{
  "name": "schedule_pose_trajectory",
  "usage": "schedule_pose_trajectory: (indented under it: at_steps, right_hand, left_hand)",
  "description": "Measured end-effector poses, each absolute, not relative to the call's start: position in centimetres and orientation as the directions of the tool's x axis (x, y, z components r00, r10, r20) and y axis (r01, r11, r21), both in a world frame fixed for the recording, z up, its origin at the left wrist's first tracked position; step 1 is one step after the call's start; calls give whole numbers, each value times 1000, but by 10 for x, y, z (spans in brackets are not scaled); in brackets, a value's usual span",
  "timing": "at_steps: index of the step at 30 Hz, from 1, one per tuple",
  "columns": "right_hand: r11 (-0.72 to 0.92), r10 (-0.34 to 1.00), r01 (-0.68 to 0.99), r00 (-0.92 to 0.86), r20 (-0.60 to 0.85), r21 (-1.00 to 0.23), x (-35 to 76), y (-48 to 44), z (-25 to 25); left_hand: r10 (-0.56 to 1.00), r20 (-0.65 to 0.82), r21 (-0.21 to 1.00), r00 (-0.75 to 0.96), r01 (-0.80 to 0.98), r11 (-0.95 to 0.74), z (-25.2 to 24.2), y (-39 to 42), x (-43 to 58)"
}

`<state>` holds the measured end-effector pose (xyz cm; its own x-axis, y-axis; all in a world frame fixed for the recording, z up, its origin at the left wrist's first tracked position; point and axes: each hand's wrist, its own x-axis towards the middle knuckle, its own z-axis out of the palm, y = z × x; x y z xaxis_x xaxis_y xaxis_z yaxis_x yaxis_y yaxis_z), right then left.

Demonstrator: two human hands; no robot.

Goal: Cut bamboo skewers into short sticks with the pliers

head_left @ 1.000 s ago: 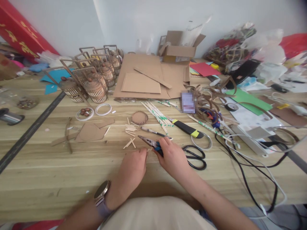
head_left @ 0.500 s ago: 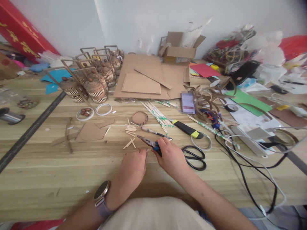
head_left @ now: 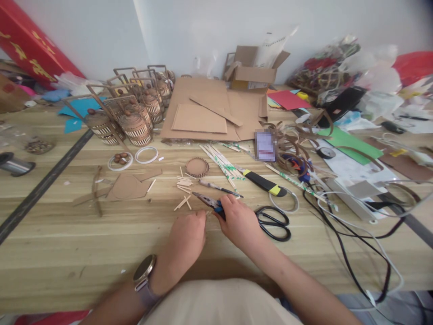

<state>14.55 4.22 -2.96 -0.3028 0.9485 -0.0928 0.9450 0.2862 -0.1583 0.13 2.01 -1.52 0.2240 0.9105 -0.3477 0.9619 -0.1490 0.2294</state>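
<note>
My right hand (head_left: 240,221) is wrapped round the handles of blue-and-black pliers (head_left: 207,200), whose jaws point to the left. Closed in a fist beside it, my left hand (head_left: 187,237) has a pale thin stick (head_left: 208,213) just showing at its fingers, mostly hidden. Short cut sticks (head_left: 184,184) lie in a small pile beyond the pliers, with a few crossed ones (head_left: 183,203) nearer. Behind them sits a round cardboard disc with a dark braided rim (head_left: 197,167). A pen-like tool (head_left: 219,187) rests just past my right hand.
Black-handled scissors (head_left: 274,223) lie right of my right hand, with a utility knife (head_left: 264,182) and printed chopstick wrappers (head_left: 223,162) beyond. Cables (head_left: 348,253) trail down the right side. Small lantern-like baskets (head_left: 135,126) stand back left, beside cardboard sheets (head_left: 199,118).
Both hands stay nearly in place. The pliers and my right hand have shifted very slightly to the left.
</note>
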Motion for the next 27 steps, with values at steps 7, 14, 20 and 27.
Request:
schedule_pose_trajectory:
  at_steps: [7,14,20,27]
  right_hand:
    - [279,939,921,-321,-121,-274,153,47,-29]
    - [368,884,803,-458,-90,-468,172,51,-25]
    - [426,858,773,-510,-60,-469,176,49,-24]
    - [368,894,828,-440,-82,-424,169,45,-30]
  left_hand:
    - [902,-327,323,282,930,-174,-19,23,-7]
    - [862,-185,632,472,729,-263,-21,23,-21]
    - [840,-148,748,521,615,-250,-20,23,-25]
    - [882,-227,694,412,704,-150,-28,24,-20]
